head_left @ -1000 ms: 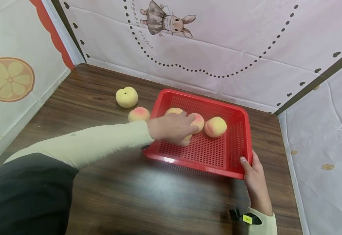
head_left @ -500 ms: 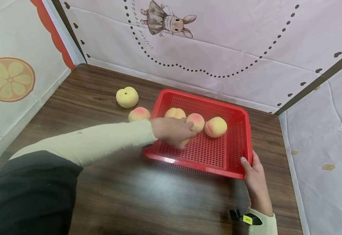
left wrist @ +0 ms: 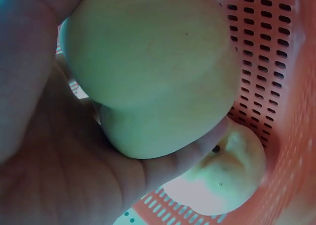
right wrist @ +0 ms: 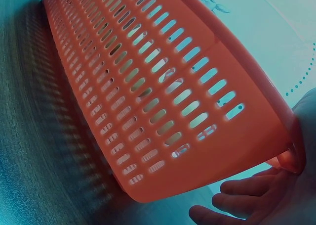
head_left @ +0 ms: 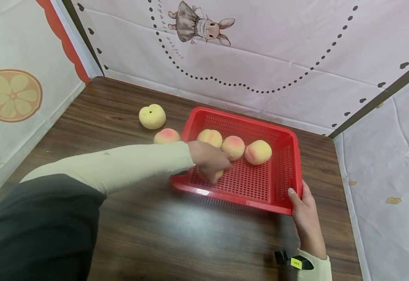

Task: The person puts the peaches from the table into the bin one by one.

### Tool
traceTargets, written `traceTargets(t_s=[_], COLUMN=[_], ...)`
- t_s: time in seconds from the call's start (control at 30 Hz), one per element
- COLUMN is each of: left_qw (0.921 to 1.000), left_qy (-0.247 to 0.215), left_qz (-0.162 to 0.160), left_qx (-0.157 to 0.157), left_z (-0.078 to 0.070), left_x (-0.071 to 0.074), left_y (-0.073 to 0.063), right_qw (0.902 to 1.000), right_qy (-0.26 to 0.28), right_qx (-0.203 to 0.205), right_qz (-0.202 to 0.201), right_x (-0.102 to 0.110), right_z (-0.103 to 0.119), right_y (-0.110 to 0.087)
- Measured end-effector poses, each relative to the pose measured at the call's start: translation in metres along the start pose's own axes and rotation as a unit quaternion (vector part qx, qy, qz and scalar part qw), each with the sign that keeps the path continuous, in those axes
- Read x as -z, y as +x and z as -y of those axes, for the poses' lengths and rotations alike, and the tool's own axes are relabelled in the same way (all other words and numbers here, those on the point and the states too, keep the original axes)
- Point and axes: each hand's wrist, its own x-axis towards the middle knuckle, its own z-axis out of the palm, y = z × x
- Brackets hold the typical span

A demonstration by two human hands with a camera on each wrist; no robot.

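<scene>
In the head view, my left hand [head_left: 208, 158] reaches into a red plastic basket [head_left: 248, 201] and holds a peach [head_left: 219, 174], mostly covered by the hand. Up close in the left wrist view, the thumb and fingers wrap round this peach [left wrist: 153, 71], and another peach [left wrist: 222, 173] lies beyond it. Inside the basket, a yellow peach [head_left: 210, 137], a pink-topped peach [head_left: 233, 147] and a yellow-pink peach [head_left: 258, 152] form a row. My right hand [head_left: 306, 218] grips the basket's near right corner, thumb on the rim, fingers [right wrist: 247, 195] beneath it in the right wrist view.
Left of the basket, a pale yellow peach [head_left: 152, 116] and a pink-topped peach [head_left: 166, 136] lie on the dark wooden table [head_left: 176, 242]. Printed white cloth walls [head_left: 278, 43] enclose the table at the back and on both sides.
My left hand has shifted slightly nearer and left within the basket, with its peach. More of the yellow and pink-topped peaches now shows. The right hand and basket stay put.
</scene>
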Motion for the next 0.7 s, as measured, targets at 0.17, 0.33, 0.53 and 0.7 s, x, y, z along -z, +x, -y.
traceTargets(t_s=[0.17,0.33,0.53,0.7], left_qw=[0.9997,0.9988,0.9977,0.9897], left_qy=[0.008,-0.006,-0.015,-0.071], left_qz=[0.023,0.04,0.045,0.066], left_qx=[0.009,0.027,0.048,0.106], left_z=[-0.002,-0.003,-0.004,-0.008], left_x=[0.0,-0.002,-0.002,0.001], left_y=[0.002,-0.003,-0.006,-0.009], right_qw=[1.0,1.0,1.0,1.0], right_qy=[0.0,0.002,0.003,0.001], right_qx=[0.0,0.0,0.005,0.004], right_qz=[0.002,0.005,0.001,0.001], right_x=[0.0,0.001,0.001,0.0], right_z=[-0.001,-0.002,-0.001,0.0], right_y=[0.0,0.001,0.0,-0.001])
